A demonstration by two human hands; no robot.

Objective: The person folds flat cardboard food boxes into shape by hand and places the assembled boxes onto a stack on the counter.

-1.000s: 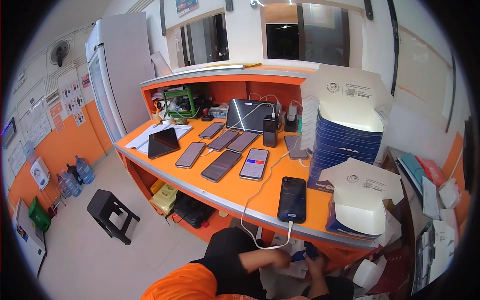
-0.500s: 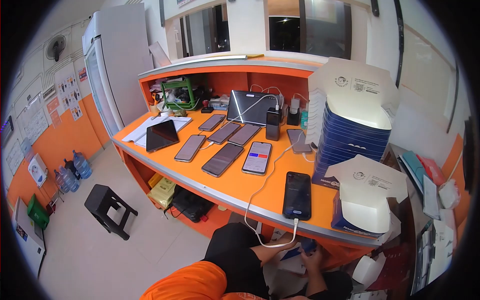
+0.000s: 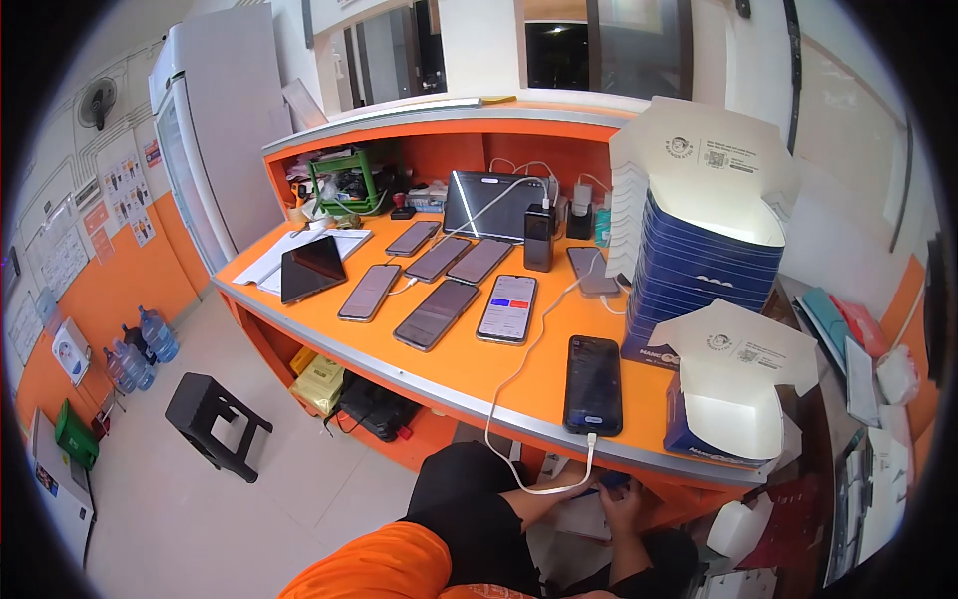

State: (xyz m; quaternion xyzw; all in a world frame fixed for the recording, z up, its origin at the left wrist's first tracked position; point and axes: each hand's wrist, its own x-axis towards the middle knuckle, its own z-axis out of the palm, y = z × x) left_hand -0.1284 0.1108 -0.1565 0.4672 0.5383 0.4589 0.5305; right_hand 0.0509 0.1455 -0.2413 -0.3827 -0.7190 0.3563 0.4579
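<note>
Below the table's front edge, both my hands are at a dark blue carton [image 3: 615,480], coloured like the food boxes on the table and mostly hidden. My left hand [image 3: 577,482] reaches in from the left, partly behind a white cable; its fingers seem closed on the carton. My right hand [image 3: 623,499] comes up from below with its fingers bent around the carton's near side. On the table above stand an open blue and white food box [image 3: 733,419] and a tall stack of the same boxes [image 3: 699,270].
A charging black phone [image 3: 593,384] lies near the front edge of the orange table [image 3: 439,374]. Several phones, a tablet [image 3: 312,270], a laptop [image 3: 489,207] and a power bank [image 3: 539,240] lie behind. A black stool [image 3: 215,424] stands left; a white open box [image 3: 738,529] sits low right.
My hands have drawn closer together around the blue carton, and less of its blue surface shows. The view has shifted slightly; the things on the table stay in place.
</note>
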